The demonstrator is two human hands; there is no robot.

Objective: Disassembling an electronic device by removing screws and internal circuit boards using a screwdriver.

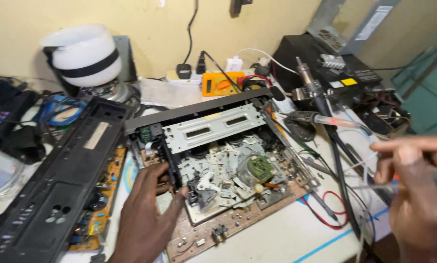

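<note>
**benchguy:** Biggest thing on the white workbench is the opened-up video player, lid off, sitting dead centre with its metal tape mechanism and the brown circuit board showing along the near edge. Just to its left lies the long black front panel, tilted, with an orange board under it.

**solderfan:** What are the hands doing?

**benchguy:** Left hand rests on the player's left front corner, fingers curled against the mechanism's edge, not really gripping anything. Right hand is off to the right, well apart from the player, closed around a thin screwdriver pointing left; it's blurry.

**solderfan:** Clutter?

**benchguy:** Loads. A black box at the back right, a white jar back left, an orange meter against the wall, a soldering iron, then red and black wires between the player and the right hand.
</note>
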